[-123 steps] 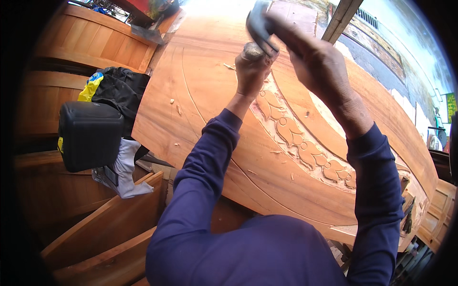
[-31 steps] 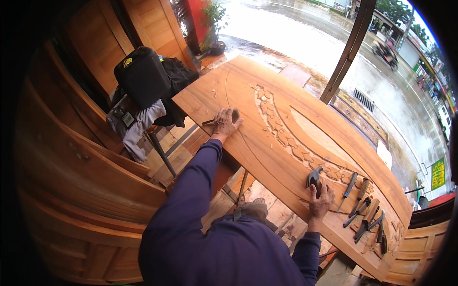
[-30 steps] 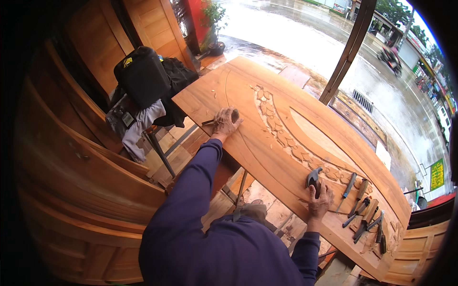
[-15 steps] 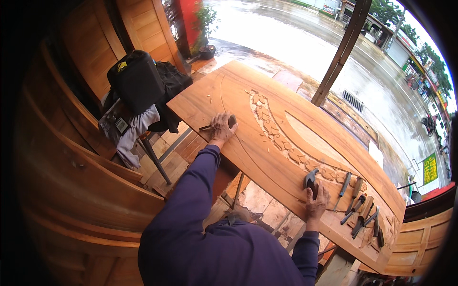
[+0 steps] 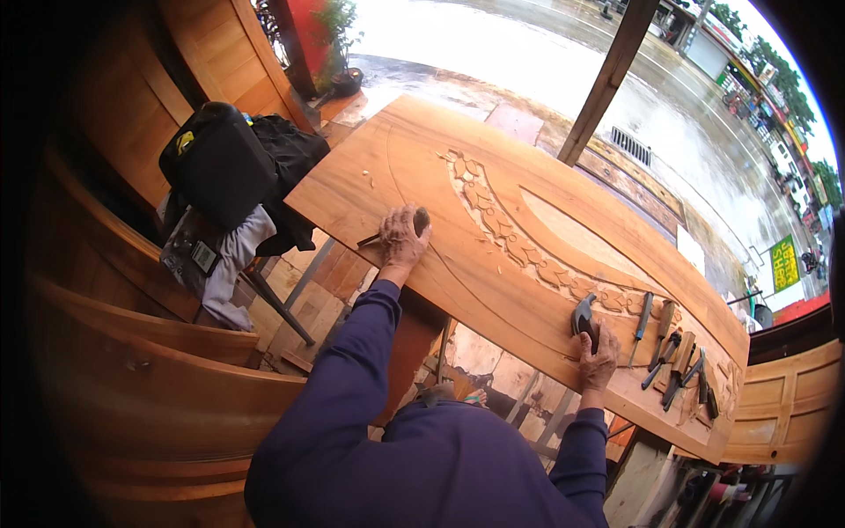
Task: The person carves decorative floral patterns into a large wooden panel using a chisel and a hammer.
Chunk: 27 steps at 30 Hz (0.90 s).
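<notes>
A large wooden panel (image 5: 493,286) lies before me, with a curved band of carved leaf pattern (image 5: 506,238) across it. Near its left front edge my left hand (image 5: 402,240) is closed round a chisel (image 5: 422,217); the rounded handle end shows beyond the fingers and a thin dark blade (image 5: 368,240) sticks out on the left. My right hand (image 5: 600,356) is curled round a dark tool with a grey curved head (image 5: 583,314), just below the carved band; the fingers partly hide it, so its exact kind is unclear. Right of that hand lie several carving chisels (image 5: 678,361).
A black case (image 5: 220,163) and a grey cloth (image 5: 233,264) rest on a stand at the left. Wooden door panels (image 5: 176,378) lean along the left side. A wooden post (image 5: 607,84) rises beyond the panel, before a wet street. Small wood chips (image 5: 368,180) dot the panel.
The view has shifted a little, so the left-side things sit farther left and the panel higher. Both hands keep their places on the panel, with the same grips.
</notes>
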Tool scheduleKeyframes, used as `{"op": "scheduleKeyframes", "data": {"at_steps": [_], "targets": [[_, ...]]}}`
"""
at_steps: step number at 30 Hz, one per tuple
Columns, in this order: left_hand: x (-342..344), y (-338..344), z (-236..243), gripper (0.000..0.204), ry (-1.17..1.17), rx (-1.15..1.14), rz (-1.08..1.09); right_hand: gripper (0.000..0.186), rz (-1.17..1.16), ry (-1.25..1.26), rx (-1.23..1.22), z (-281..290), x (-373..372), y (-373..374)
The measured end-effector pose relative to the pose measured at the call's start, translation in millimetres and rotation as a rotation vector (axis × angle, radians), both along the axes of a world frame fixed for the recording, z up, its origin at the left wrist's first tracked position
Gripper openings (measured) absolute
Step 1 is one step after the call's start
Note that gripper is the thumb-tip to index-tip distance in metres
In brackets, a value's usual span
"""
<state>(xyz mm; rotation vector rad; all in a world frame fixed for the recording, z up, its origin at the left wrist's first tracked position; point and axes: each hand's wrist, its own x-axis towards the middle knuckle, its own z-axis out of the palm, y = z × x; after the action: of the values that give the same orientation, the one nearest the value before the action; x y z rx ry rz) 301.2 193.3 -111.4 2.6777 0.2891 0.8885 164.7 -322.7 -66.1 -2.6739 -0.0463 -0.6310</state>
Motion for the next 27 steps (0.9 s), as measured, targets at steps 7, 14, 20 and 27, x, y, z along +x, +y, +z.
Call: {"op": "scheduleKeyframes", "data": {"at_steps": [7, 14, 20, 27], "targets": [[-0.7, 2.1, -0.5, 0.071, 0.013, -0.009, -0.005, 0.064, -0.043, -0.012, 0.004, 0.9, 1.3, 3.6], [-2.5, -1.3, 5.7, 0.068, 0.004, -0.018, 0.001, 0.065, -0.021, 0.0, -0.023, 5.8, 3.9, 3.1], [2.3, 2.7, 3.8, 0.051, 0.016, -0.004, 0.009, 0.069, 0.001, -0.044, -0.092, -0.9, 4.3, -5.3], [-3.8, -7.9, 14.3, 0.049, 0.018, 0.0, -0.01, 0.064, 0.111, 0.012, -0.018, 4.9, 6.2, -6.2]]}}
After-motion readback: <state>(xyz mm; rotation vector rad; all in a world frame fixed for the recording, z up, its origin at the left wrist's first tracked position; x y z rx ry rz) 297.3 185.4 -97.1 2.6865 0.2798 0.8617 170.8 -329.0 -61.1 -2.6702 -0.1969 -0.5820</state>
